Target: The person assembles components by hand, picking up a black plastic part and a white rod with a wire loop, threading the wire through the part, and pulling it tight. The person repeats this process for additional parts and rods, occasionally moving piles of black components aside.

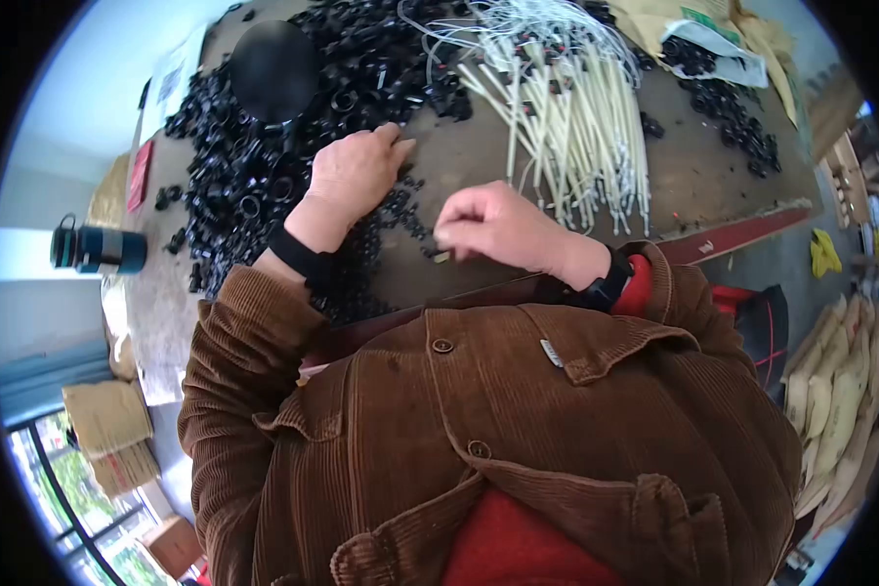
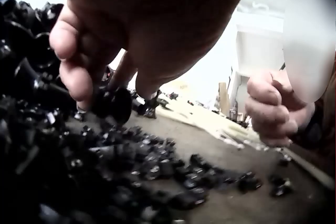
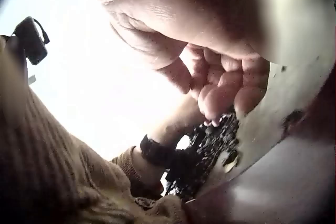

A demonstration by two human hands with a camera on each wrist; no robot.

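My left hand (image 1: pixel 355 168) is over the right edge of a heap of black plastic parts (image 1: pixel 249 161). In the left wrist view, its curled fingers hold a black part with a round rim (image 2: pixel 119 104) at their tips. To the right, my right hand (image 1: pixel 503 227) hovers low over the table near its front edge. Its fingers are loosely bent, and the right wrist view shows no object between thumb and fingers (image 3: pixel 215 100). Just below its fingertips lies a small yellowish piece (image 1: pixel 441 258). Smaller black pieces (image 1: pixel 397 207) are scattered between the hands.
A bundle of pale tubes with metal ends (image 1: pixel 596 137) lies behind the right hand. Further right, black parts (image 1: pixel 732 122) spill from a white bag (image 1: pixel 742 68). A red strip (image 1: pixel 732 234) edges the table's front. At far left is a dark blue bottle (image 1: pixel 112 251).
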